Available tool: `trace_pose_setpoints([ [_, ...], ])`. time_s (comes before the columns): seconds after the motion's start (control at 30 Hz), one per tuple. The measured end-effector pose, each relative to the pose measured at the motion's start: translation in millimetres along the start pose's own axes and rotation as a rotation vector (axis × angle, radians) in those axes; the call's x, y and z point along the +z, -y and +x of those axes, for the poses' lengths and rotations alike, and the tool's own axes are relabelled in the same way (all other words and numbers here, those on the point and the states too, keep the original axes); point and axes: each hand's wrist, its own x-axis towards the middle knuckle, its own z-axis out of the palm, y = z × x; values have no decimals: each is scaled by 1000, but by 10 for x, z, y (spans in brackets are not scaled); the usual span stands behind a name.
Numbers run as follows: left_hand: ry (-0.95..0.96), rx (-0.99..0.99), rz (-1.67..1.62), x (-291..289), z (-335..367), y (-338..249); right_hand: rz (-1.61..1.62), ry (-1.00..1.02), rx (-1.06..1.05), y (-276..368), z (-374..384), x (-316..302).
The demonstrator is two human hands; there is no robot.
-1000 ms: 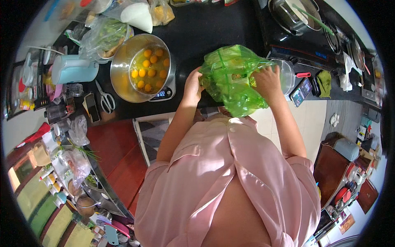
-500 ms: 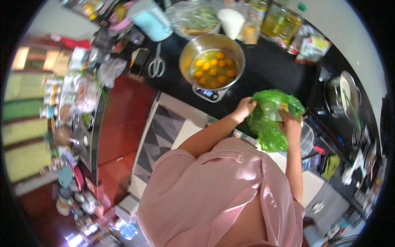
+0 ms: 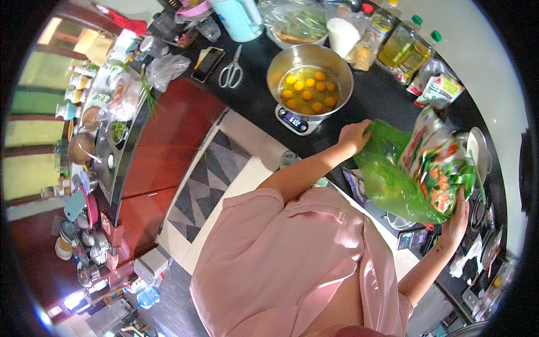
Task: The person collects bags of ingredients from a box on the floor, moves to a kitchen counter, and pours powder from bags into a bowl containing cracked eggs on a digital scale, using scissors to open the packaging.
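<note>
My left hand [image 3: 355,136] is closed on the rim of a thin green plastic bag [image 3: 377,178], right of the steel bowl. With my right hand [image 3: 457,218] I grip the lower end of a shiny printed food packet [image 3: 441,174], white with green and orange pictures. The packet stands tilted at the bag's mouth, its lower part against the green plastic. Raw eggs with whole yolks [image 3: 309,82] lie in the wide steel bowl [image 3: 343,100], which rests on a white kitchen scale [image 3: 300,124] with a lit display. What else is inside the bag is hidden.
Scissors [image 3: 231,73] and a dark phone [image 3: 208,64] lie left of the bowl on the black counter [image 3: 250,92]. Behind it stand a light blue jug [image 3: 238,21], a bag-covered bowl of greens [image 3: 295,23], a white cup [image 3: 342,38] and oil bottles [image 3: 400,42]. Another phone [image 3: 412,238] is lower right.
The printed packet has come up out of the green bag in my right hand, which has moved right and lower. My left hand still holds the bag. The view has shifted.
</note>
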Motion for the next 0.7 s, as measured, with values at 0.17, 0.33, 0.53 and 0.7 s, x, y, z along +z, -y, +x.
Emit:
trace_pose_setpoints([
  [0.17,0,80,-13,-106,-150,-203,317,-78,-210,37,1,-198],
  [0.33,-4,-64,-344,-70,-202,-74,376,-414,-529,582,-190,-38],
  [0.53,-108,-333,-1008,355,414,-259,290,-554,-462,648,-177,-25],
  [0.7,-28,85,-637,677,939,-262,73,-295,-349,450,-237,230],
])
